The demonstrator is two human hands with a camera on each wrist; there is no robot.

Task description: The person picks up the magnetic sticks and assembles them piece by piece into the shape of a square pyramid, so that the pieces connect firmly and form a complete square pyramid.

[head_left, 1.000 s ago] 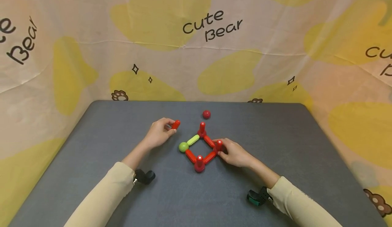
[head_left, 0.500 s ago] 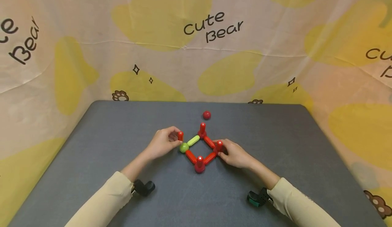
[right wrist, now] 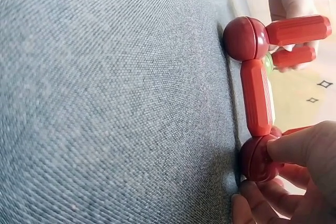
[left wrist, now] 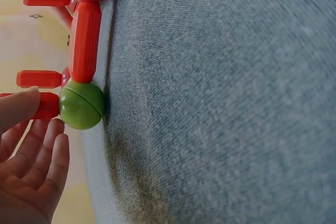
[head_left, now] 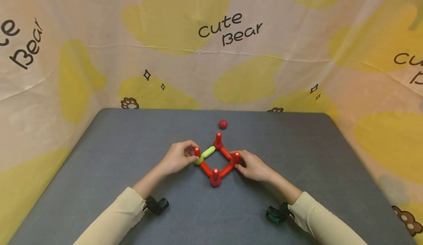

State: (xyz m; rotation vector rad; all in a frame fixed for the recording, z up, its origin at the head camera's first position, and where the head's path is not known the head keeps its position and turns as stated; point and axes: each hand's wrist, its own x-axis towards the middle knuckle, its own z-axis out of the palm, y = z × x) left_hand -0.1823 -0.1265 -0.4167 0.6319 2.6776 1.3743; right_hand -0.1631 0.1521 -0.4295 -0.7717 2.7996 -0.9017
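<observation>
A square of rods and balls lies on the table, with red balls at three corners and a green ball point(left wrist: 81, 105) at the left one. My left hand point(head_left: 178, 157) pinches a red rod point(left wrist: 48, 105) that stands upright on the green ball, its end touching it. My right hand point(head_left: 254, 165) grips the right corner's red ball point(right wrist: 258, 160) between thumb and fingers. Upright red rods rise from the far corner, the near corner point(head_left: 216, 173) and the right corner. One side of the square is a light green rod point(head_left: 208, 151); the other sides are red rods point(right wrist: 256, 98).
A loose red ball point(head_left: 223, 124) lies beyond the far corner of the square. The grey table point(head_left: 297, 138) ends at a patterned cloth backdrop point(head_left: 185, 65). Each wrist wears a black camera mount point(head_left: 156, 205).
My left hand has moved right and toward me, bringing its red rod from tilted in the air to upright on the green ball. The right hand stays at the right corner.
</observation>
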